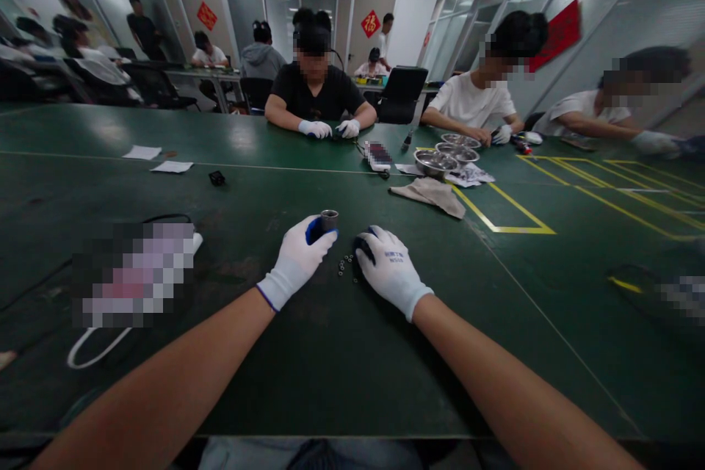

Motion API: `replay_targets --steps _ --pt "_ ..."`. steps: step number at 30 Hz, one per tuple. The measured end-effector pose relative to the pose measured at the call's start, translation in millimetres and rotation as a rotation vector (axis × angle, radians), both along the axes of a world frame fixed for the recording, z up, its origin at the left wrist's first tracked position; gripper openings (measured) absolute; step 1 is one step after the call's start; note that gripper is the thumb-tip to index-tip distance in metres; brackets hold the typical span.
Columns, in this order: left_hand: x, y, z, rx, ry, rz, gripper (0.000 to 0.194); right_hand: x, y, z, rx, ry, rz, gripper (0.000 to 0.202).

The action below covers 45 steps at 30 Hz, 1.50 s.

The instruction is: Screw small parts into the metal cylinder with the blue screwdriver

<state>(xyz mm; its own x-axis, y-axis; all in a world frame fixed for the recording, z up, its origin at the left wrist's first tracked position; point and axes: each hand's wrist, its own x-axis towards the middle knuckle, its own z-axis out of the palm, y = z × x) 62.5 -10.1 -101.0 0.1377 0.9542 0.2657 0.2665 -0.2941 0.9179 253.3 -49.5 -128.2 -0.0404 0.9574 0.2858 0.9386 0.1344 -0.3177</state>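
Observation:
My left hand (300, 253), in a white glove with blue on the palm side, is wrapped round a small metal cup (329, 219) that stands upright. Several tiny metal nuts (342, 265) lie on the green table (308, 367) between my hands. Just right of these nuts, my right hand (388, 261) rests low over the table, palm down and fingers curled. Its fingertips are turned under and dark, so whether they hold anything is hidden.
A cloth (432, 194) and metal bowls (438, 160) lie beyond my right hand. A blurred item with a white loop (143, 272) is at the left, a black object (217, 178) farther back. People sit across the table.

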Motion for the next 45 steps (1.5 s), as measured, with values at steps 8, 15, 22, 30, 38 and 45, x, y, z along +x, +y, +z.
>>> replay_targets --steps 8,15,22,30,38,45 --pt "-1.3 3.0 -2.1 0.006 0.014 -0.006 0.034 23.0 10.5 -1.9 -0.004 0.085 -0.007 0.036" --pt "-0.6 5.5 -5.5 0.015 0.004 0.001 0.028 12.9 -8.9 -5.2 -0.006 -0.016 0.053 0.05" --pt "0.1 5.9 -4.5 -0.002 0.008 0.001 0.029 17.8 -5.1 -5.4 0.01 0.003 0.058 0.039" --pt "0.8 5.5 -3.5 0.012 0.014 -0.016 0.026 8.8 10.6 -8.3 -0.005 -0.06 -0.088 0.046" --pt "-2.7 7.8 -2.6 0.013 0.041 0.007 0.029 24.2 41.0 -8.5 -0.059 -0.047 -0.257 0.043" --pt "-6.4 9.4 -1.5 -0.023 0.031 -0.01 0.034 65.4 45.0 -5.7 -0.079 -0.058 -0.408 0.046"
